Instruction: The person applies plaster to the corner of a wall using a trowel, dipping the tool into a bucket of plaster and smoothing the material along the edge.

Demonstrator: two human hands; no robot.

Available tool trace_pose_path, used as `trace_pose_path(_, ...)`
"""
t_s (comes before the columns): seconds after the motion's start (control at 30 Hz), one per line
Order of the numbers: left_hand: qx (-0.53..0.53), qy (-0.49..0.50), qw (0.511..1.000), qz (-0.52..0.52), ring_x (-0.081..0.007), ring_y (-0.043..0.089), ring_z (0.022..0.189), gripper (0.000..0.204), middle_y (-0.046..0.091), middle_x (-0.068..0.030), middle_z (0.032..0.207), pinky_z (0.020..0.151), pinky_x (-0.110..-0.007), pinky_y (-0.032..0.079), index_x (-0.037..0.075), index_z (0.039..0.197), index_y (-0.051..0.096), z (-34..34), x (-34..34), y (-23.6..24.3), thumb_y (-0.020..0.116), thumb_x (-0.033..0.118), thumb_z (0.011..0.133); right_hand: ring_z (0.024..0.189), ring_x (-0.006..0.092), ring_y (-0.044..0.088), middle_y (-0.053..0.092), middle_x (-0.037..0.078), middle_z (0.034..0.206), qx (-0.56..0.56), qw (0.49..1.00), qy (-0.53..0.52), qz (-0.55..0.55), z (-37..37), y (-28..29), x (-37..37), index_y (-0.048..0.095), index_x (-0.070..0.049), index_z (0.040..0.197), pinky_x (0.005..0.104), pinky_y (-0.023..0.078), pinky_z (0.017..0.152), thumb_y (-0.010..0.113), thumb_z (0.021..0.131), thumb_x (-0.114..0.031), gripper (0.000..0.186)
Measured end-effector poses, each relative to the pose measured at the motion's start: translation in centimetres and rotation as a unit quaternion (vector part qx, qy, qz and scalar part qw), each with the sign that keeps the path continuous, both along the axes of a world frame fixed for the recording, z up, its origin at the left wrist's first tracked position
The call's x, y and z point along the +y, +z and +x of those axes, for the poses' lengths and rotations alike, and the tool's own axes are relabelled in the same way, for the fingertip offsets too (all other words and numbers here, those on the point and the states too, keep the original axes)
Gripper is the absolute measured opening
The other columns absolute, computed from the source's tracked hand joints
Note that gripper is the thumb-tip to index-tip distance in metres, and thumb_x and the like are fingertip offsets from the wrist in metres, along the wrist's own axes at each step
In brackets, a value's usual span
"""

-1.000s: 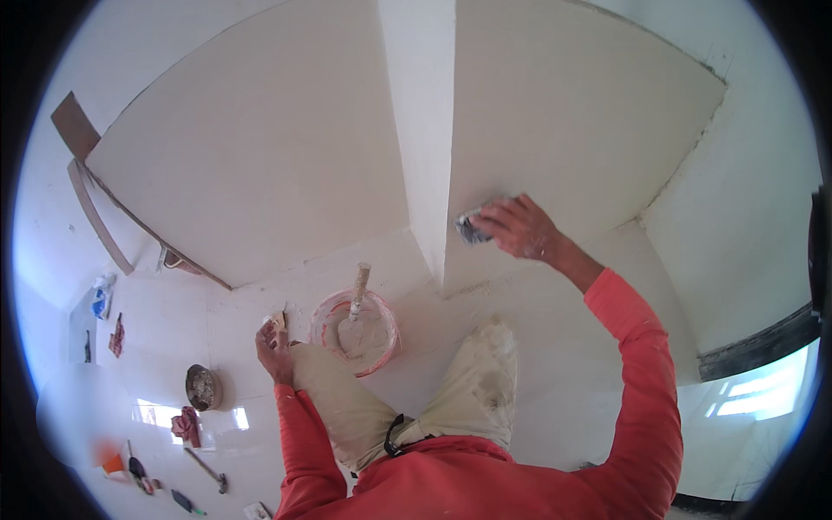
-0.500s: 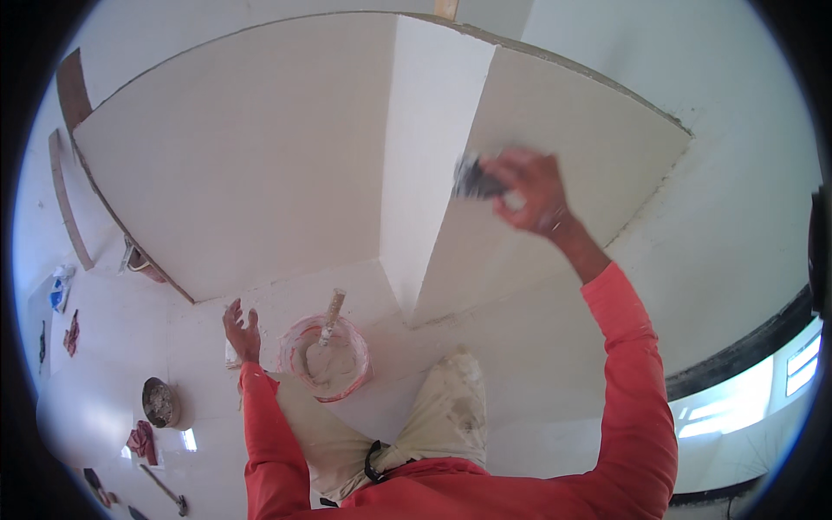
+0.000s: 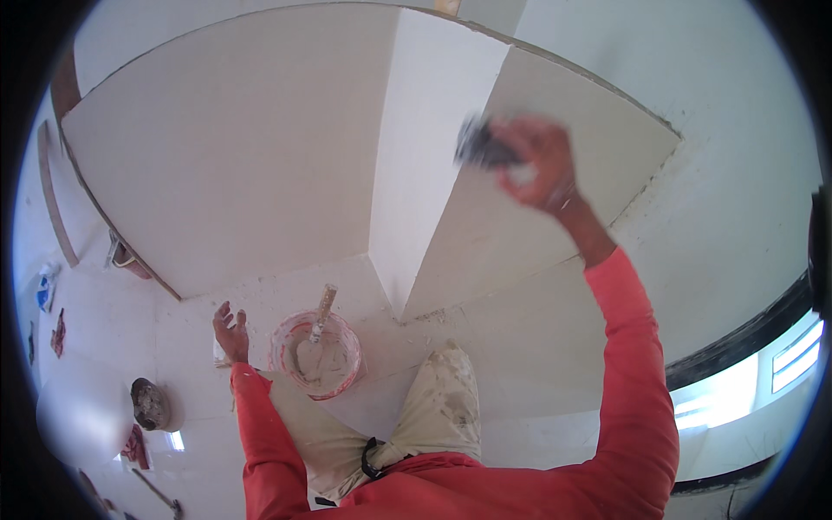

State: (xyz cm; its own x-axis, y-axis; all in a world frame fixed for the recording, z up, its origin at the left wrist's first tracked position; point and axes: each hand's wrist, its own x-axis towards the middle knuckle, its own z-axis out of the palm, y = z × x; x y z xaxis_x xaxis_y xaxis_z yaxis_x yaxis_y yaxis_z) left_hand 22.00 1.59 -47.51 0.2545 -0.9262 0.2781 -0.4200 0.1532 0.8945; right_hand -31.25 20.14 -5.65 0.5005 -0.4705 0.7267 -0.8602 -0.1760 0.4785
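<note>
My right hand (image 3: 539, 160) is closed on a dark grey pad (image 3: 487, 143), smeared by motion, so its exact kind does not show. The pad is over the upright edge where a bright white narrow face (image 3: 414, 130) meets the grey-white right panel (image 3: 555, 165). Low on the left, my left hand (image 3: 231, 333) is held in the air, empty, fingers apart and slightly bent. Just right of it stands a pinkish-white bucket (image 3: 354, 368) with pale paste inside. A paste-crusted handle (image 3: 324, 303) sticks up from the bucket.
A broad pale panel (image 3: 234, 147) fills the upper left. On the floor at left lie a bowl of grey rubble (image 3: 151, 405), a reddish rag (image 3: 134, 446), a hammer-like tool (image 3: 158, 494) and a curved strip (image 3: 55, 195). A black curved band (image 3: 737, 329) runs along the right.
My right hand has moved up a little along the edge with the pad. The whole view has shifted slightly; my left hand stays low beside the bucket.
</note>
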Motion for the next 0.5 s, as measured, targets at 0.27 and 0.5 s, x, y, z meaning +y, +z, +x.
trace_pose_path(0.27, -0.097, -0.067, 0.988, 0.095, -0.0313, 0.061, 0.111, 0.053, 0.060, -0.0172, 0.126, 0.094, -0.044, 0.049, 0.005, 0.129, 0.060, 0.1, -0.6, -1.0, 0.072, 0.034, 0.087, 0.111, 0.0217, 0.056, 0.057, 0.002, 0.120, 0.010, 0.994, -0.003, 0.105, -1.4, -9.6, 3.0, 0.059, -0.019, 0.135, 0.0382, 0.046, 0.087, 0.076, 0.068, -0.019, 0.070)
trace_pose_path(0.5, -0.083, -0.073, 0.985, 0.135, -0.0342, 0.061, 0.111, 0.052, 0.059, -0.0203, 0.127, 0.094, -0.044, 0.049, 0.005, 0.126, 0.062, 0.5, -1.2, -1.6, 0.072, 0.036, 0.087, 0.107, 0.0281, 0.054, 0.056, 0.010, 0.117, -0.115, 0.992, 0.047, -0.037, 0.4, 0.8, -0.3, 0.063, -0.017, 0.131, 0.0420, 0.044, 0.095, 0.078, 0.067, -0.017, 0.065)
